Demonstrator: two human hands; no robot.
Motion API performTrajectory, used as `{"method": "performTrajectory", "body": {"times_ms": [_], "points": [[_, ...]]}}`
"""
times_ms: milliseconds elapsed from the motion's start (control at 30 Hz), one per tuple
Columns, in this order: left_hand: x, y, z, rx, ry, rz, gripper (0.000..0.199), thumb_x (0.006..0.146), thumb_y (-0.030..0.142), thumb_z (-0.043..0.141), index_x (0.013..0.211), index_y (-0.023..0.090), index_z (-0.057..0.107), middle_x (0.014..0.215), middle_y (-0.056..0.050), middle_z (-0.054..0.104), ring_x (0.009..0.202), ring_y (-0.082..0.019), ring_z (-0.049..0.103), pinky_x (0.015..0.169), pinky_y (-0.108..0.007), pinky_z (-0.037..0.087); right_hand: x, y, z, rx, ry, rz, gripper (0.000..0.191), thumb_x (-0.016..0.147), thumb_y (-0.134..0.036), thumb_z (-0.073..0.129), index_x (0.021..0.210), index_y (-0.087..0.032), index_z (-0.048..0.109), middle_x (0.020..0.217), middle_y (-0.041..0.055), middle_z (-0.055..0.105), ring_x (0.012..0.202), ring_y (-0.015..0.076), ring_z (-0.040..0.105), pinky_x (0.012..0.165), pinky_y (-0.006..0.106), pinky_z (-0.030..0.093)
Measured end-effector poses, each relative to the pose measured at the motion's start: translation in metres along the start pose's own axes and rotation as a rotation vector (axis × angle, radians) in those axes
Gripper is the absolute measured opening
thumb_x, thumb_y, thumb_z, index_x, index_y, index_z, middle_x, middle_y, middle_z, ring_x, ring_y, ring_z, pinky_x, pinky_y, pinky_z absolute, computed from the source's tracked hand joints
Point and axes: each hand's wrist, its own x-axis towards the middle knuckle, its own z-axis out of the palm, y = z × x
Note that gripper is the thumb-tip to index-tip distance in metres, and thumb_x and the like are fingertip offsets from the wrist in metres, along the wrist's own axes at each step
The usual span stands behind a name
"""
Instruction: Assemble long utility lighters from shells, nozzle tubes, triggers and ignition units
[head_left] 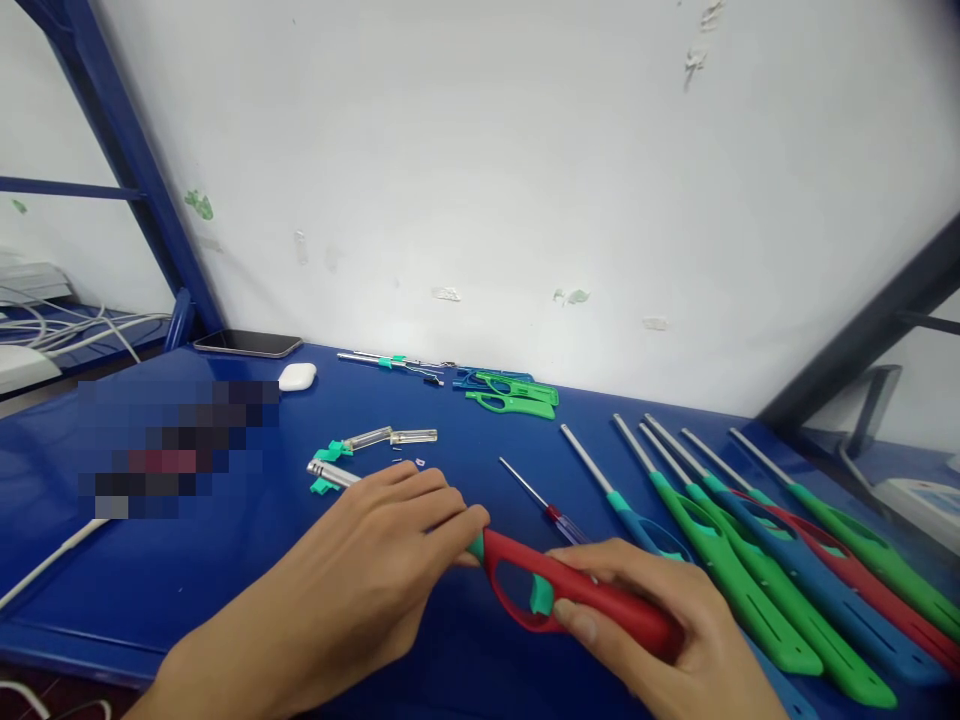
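A red utility lighter (600,592) with a teal trigger is held in both hands at the lower middle of the head view. My left hand (405,545) is wrapped round its neck, and the silver barrel tip (336,474) shows beyond the knuckles. My right hand (667,600) grips the red handle, its thumb near the trigger. Just behind the right hand lies a screwdriver (564,522) with a clear and red handle. Past the left hand are small teal plastic parts (331,452) and clear fuel tanks (414,436).
Several lighters (757,590) in green, blue and red lie side by side at right. Green and blue handle shells (517,404) and thin metal tubes (364,359) rest near the wall. At left are a phone (247,344), a white case (298,377) and a blurred-out object (176,450) with a cable.
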Motion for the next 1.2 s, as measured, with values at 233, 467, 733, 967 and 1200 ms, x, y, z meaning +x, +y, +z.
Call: {"method": "performTrajectory", "body": {"times_ms": [233,467,733,967,1200], "points": [[-0.008,-0.022,-0.004,-0.059,0.04,-0.062,0.024,0.111,0.018,0.05,0.13,0.028,0.06,0.108,0.0,0.075,0.091,-0.02,0.071,0.08,-0.034,0.052,0.002,0.01,-0.002,0.091,0.053,0.077,0.039,0.089,-0.065,0.076,0.104,-0.031,0.087,0.078,0.0011,0.081,0.067,0.0191,0.077,0.065,0.021,0.063],[-0.008,-0.001,-0.002,-0.096,-0.066,-0.106,0.032,0.115,0.038,0.046,0.143,0.03,0.059,0.125,-0.002,0.076,0.106,-0.022,0.075,0.085,-0.035,0.058,-0.003,0.03,-0.002,-0.254,0.132,-0.197,0.024,0.094,-0.059,0.074,0.108,-0.043,0.086,0.108,-0.0055,0.085,0.098,0.0226,0.082,0.086,0.025,0.067],[-0.002,-0.002,0.002,-0.132,-0.008,-0.048,0.032,0.115,0.022,0.039,0.117,0.022,0.071,0.098,-0.003,0.08,0.075,-0.019,0.074,0.064,-0.033,0.048,-0.005,0.016,0.008,-0.127,0.157,-0.064,0.031,0.092,-0.064,0.074,0.107,-0.039,0.085,0.111,-0.0022,0.084,0.104,0.024,0.079,0.099,0.03,0.062],[-0.006,0.006,0.0,-0.24,-0.292,-0.224,0.029,0.109,0.014,0.041,0.107,0.026,0.067,0.097,0.0,0.075,0.082,-0.02,0.072,0.075,-0.032,0.051,0.002,0.002,0.009,0.186,0.073,0.0,0.024,0.098,-0.05,0.069,0.1,-0.029,0.081,0.076,0.0002,0.073,0.058,0.0141,0.068,0.058,0.02,0.059],[-0.004,0.006,0.011,-0.139,-0.391,-0.213,0.043,0.105,0.038,0.067,0.146,0.037,0.052,0.126,-0.002,0.07,0.091,-0.026,0.075,0.078,-0.038,0.056,0.006,0.012,0.011,0.124,0.038,0.084,0.033,0.097,-0.058,0.068,0.109,-0.029,0.08,0.084,0.0006,0.077,0.056,0.0138,0.069,0.051,0.02,0.056]]}}
